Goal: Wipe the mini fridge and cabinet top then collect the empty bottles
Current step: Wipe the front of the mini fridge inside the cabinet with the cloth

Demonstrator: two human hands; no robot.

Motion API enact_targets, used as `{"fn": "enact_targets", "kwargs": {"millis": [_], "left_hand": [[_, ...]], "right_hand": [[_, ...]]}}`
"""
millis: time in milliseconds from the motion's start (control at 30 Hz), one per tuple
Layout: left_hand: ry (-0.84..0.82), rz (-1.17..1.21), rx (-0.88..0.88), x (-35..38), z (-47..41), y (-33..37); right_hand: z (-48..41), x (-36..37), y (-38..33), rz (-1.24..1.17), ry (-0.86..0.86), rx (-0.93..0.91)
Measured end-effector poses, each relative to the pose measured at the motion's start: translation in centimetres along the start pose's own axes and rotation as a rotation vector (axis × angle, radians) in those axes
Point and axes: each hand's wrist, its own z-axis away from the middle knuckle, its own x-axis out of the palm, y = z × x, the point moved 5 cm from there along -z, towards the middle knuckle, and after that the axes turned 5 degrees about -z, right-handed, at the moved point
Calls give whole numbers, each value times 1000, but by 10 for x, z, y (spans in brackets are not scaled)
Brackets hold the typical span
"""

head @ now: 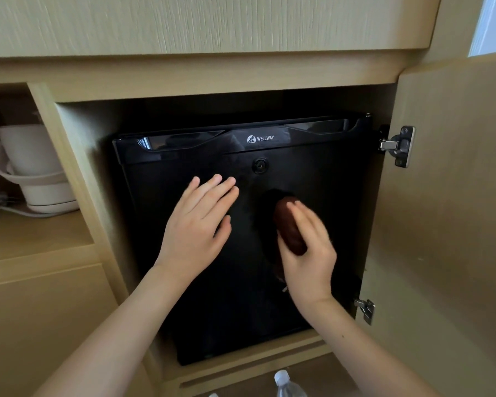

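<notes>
Our left hand (195, 224) rests straight, near-together fingers on the glossy black mini fridge (312, 173), probably steadying it. Just right of them, our right hand (307, 253) curls its fingers round a dark brown rounded wad (288, 227), apparently for wiping.

Black mini fridge (201, 310), dark brown cloth (289, 229), pale wood-grain cabinet (212, 21), white kettle (32, 167).

Right hand (307, 253) curled round a dark brown wad (289, 227), blurred, pressed to the door of the black mini fridge (327, 181). Just left of the grip, left hand (198, 224) spread flat over the same door, fingers straight. Above the grip, a round keyhole (260, 166). Below it, a clear bottle (287, 386) with a white cap. Far left, a white kettle (32, 164) on a shelf; to the right, the open cabinet door (441, 196).
</notes>
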Motion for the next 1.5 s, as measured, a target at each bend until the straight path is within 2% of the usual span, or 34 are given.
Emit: {"fn": "enact_targets", "kwargs": {"millis": [67, 133, 233, 300, 467, 500, 600, 633, 667, 800, 833, 1000, 1200, 1267, 1333, 1400, 1500], "left_hand": [[-41, -4, 24, 5, 3, 4], [-51, -4, 23, 7, 5, 5], [-49, -2, 18, 7, 5, 5], [-40, -6, 20, 7, 5, 5], [-24, -1, 6, 8, 4, 6], [-24, -4, 7, 9, 4, 6], [-25, -11, 5, 9, 4, 7], [-24, -13, 3, 9, 4, 7], [-23, -15, 1, 10, 4, 8], [-18, -25, 1, 11, 4, 10], [-18, -26, 1, 11, 4, 10], [-26, -33, 3, 10, 5, 10], [-28, -44, 3, 11, 5, 12], [-28, -42, 1, 11, 4, 13], [-29, -43, 2, 11, 4, 12], [-30, -49, 5, 10, 5, 12], [-31, -56, 6, 11, 4, 12]], "right_hand": [[17, 7, 0, 37, -151, -86], [17, 3, 3, 40, -202, -117], [-6, -16, 12, -34, 21, 48], [-8, -19, 11, -49, 86, 111], [18, -8, 13, -38, -169, 31], [13, -13, 16, -36, -139, 32], [-10, -32, 25, -66, 128, 166], [-11, -34, 26, -71, 168, 190], [-8, -32, 24, -68, 153, 182], [25, -13, 25, -56, -139, 86], [24, -14, 25, -58, -155, 80], [-1, -35, 31, -116, 164, 230], [25, -17, 25, -94, -121, 163], [13, -28, 31, -95, -27, 183], [5, -38, 35, -123, 132, 294], [11, -34, 31, -146, 174, 327], [33, -15, 23, -141, -35, 268]]}}
